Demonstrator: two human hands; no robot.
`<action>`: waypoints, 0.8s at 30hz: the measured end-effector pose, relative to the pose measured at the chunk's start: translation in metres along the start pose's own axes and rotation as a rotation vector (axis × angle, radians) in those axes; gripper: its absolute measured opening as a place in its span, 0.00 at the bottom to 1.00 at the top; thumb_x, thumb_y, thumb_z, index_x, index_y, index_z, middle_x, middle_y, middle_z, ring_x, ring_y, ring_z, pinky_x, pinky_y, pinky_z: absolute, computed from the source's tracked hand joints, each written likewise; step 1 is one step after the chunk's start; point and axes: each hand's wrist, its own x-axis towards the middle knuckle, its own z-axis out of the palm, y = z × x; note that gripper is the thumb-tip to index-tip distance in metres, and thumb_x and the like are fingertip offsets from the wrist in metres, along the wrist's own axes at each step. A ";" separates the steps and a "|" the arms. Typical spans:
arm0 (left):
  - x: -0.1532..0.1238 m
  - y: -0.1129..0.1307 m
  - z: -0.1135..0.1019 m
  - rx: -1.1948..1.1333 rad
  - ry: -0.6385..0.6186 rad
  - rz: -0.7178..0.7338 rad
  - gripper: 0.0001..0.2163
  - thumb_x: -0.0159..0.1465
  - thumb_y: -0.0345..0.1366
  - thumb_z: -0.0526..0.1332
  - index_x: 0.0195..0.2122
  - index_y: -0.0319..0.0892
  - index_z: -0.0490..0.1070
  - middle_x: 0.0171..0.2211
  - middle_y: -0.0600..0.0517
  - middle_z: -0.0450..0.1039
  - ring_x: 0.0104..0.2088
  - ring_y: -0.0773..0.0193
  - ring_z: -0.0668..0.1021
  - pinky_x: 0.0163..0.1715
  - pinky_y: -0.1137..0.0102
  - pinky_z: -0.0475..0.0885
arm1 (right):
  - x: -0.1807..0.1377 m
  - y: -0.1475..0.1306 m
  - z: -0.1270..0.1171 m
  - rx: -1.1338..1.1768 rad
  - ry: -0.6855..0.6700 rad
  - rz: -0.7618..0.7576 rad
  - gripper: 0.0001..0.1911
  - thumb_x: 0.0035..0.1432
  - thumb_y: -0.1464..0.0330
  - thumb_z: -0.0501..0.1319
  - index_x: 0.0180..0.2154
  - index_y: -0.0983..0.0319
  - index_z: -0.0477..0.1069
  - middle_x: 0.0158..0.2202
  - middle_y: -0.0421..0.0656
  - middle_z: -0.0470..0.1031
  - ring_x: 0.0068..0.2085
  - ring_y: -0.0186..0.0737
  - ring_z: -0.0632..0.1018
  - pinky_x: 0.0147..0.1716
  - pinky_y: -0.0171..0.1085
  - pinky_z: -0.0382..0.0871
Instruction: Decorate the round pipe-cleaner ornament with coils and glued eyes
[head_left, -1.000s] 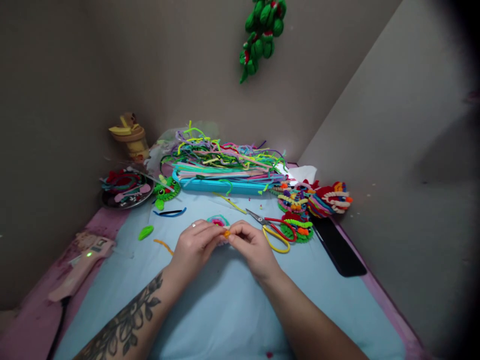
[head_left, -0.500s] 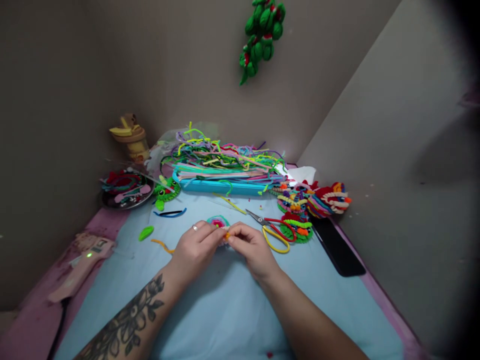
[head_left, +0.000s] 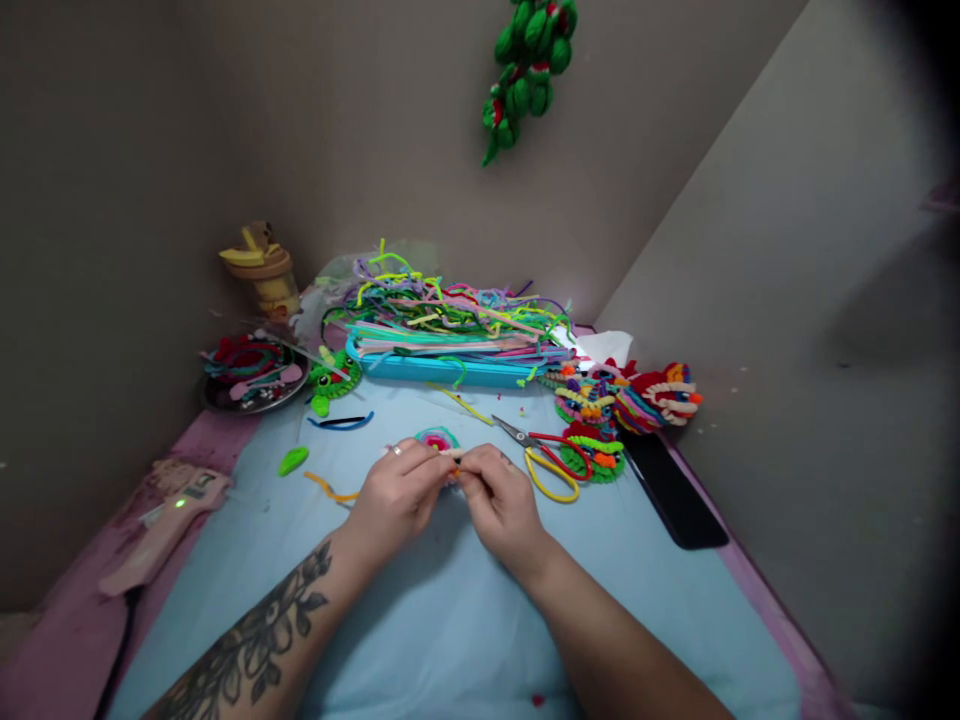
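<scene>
My left hand (head_left: 397, 490) and my right hand (head_left: 499, 500) meet over the middle of the cloth. Both are closed, with fingertips pinched together on a small pipe-cleaner piece. Bits of orange (head_left: 454, 472) and something dark show between the fingertips, but most of the piece is hidden. Just behind the fingers a round coil of teal and pink pipe cleaner (head_left: 437, 438) is partly visible; whether it joins the pinched piece I cannot tell. Scissors (head_left: 544, 455) with red and yellow handles lie partly open to the right of my right hand. An orange pipe cleaner (head_left: 328, 487) rests beside my left hand.
A blue tray (head_left: 450, 373) heaped with pipe cleaners stands at the back. Finished pipe-cleaner figures (head_left: 592, 455) and a black phone (head_left: 679, 495) lie right. At left are a metal bowl (head_left: 259, 405), a green figure (head_left: 334, 380), a pink glue gun (head_left: 169, 530) and its cord.
My fingers have shifted slightly on the small piece, and a dark bit now shows between them. Both hands stay in nearly the same place. The view has moved a little.
</scene>
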 end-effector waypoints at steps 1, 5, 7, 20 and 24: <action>0.000 0.000 0.000 -0.001 -0.003 -0.003 0.09 0.66 0.29 0.54 0.35 0.41 0.74 0.28 0.48 0.76 0.30 0.65 0.73 0.32 0.71 0.70 | 0.000 0.000 0.001 -0.003 -0.001 -0.007 0.09 0.60 0.76 0.53 0.34 0.57 0.68 0.33 0.42 0.73 0.35 0.39 0.73 0.35 0.38 0.65; 0.002 -0.001 -0.001 -0.011 0.025 -0.010 0.09 0.66 0.32 0.54 0.36 0.41 0.75 0.28 0.49 0.76 0.30 0.65 0.74 0.32 0.71 0.71 | 0.001 -0.002 0.001 -0.002 0.013 0.036 0.08 0.61 0.75 0.53 0.33 0.57 0.67 0.31 0.41 0.72 0.33 0.39 0.72 0.34 0.37 0.64; 0.002 -0.003 0.000 -0.014 0.056 -0.018 0.08 0.66 0.32 0.55 0.38 0.41 0.75 0.29 0.49 0.77 0.31 0.65 0.75 0.33 0.71 0.72 | 0.003 -0.002 0.001 -0.010 0.037 0.086 0.07 0.60 0.74 0.54 0.33 0.58 0.68 0.30 0.41 0.71 0.32 0.38 0.71 0.32 0.37 0.64; 0.003 -0.006 0.000 -0.053 0.062 -0.008 0.06 0.65 0.29 0.57 0.37 0.41 0.73 0.30 0.49 0.78 0.32 0.64 0.77 0.33 0.70 0.73 | 0.008 0.007 0.001 0.687 0.050 0.594 0.12 0.53 0.60 0.64 0.27 0.60 0.66 0.20 0.33 0.60 0.19 0.28 0.57 0.19 0.31 0.49; 0.002 0.002 0.006 -0.085 0.027 -0.035 0.05 0.64 0.29 0.58 0.37 0.40 0.73 0.30 0.49 0.78 0.31 0.64 0.77 0.33 0.70 0.71 | 0.006 0.004 0.009 0.783 0.146 0.645 0.13 0.53 0.59 0.63 0.28 0.60 0.63 0.20 0.32 0.58 0.18 0.27 0.54 0.17 0.30 0.46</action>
